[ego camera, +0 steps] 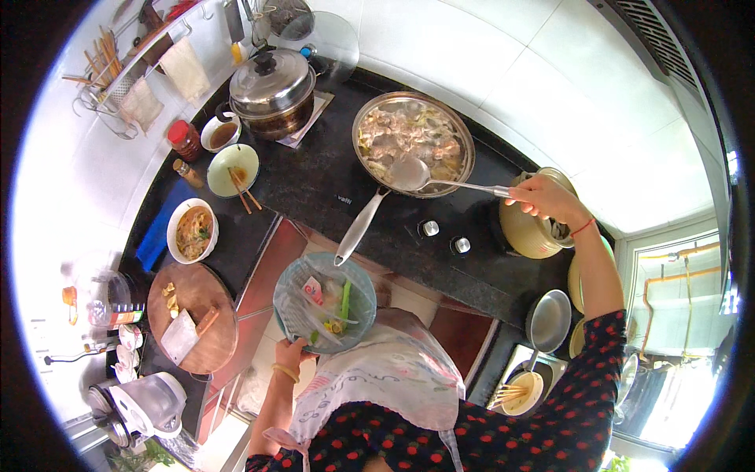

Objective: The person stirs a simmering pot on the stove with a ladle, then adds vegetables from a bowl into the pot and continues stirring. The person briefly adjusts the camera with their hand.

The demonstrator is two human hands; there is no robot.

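Note:
My right hand [541, 199] grips the handle of a metal spatula [408, 173], whose blade rests at the near edge of a steaming pan of meat and vegetables [413, 141]. The pan's long metal handle [360, 227] points towards me. Low at the left, my left hand [292, 352] holds the rim of a blue-green plastic basket [283, 277] in front of my apron. Inside the basket lie clear plastic film, a green stalk [345, 298] and other scraps. The fingers under the rim are partly hidden.
Left of the pan stand a lidded steel pot [271, 88], a green bowl with chopsticks [221, 168] and a bowl of food [193, 231]. A cleaver [180, 337] lies on a round cutting board [218, 295]. A ceramic pot [525, 230] stands under my right forearm, near the stove knobs [431, 228].

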